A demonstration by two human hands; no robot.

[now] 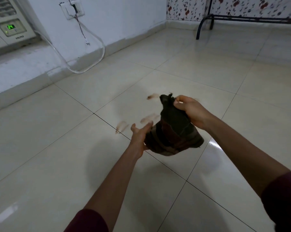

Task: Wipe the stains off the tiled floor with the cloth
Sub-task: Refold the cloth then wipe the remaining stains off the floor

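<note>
Pinching the upper edge of a dark cloth (pixel 173 128), the right hand (pixel 190 109) is seen with its fingers pressed together on the fabric, while the left hand (pixel 139 136) is spread flat, palm turned inward, against the cloth's lower left side. The cloth is held in the air between both hands, above the tiled floor (pixel 91 164), and is not touching it. It is a limp, thick fabric, dark green with brownish-red bands and a frayed tip at the top.

Brownish stains (pixel 149 118) are smeared on the glossy cream tiles just beyond the hands; one streak (pixel 152 96) lies near the cloth's top corner, another (pixel 122 127) just left of the left hand on a dark grout line. Part of the stained area is covered by the cloth and the right hand.

Both forearms are bare, and maroon sleeves (pixel 87 221) are cut off by the lower edge. Against the white wall at upper left, an air conditioner (pixel 10 29) with a green lit display is partly cropped; a white hose (pixel 98 52) loops down beside it below a wall socket (pixel 72 9). A black metal frame (pixel 206 24) stands at upper right before flowered wallpaper (pixel 242 7), somewhat blurred.
</note>
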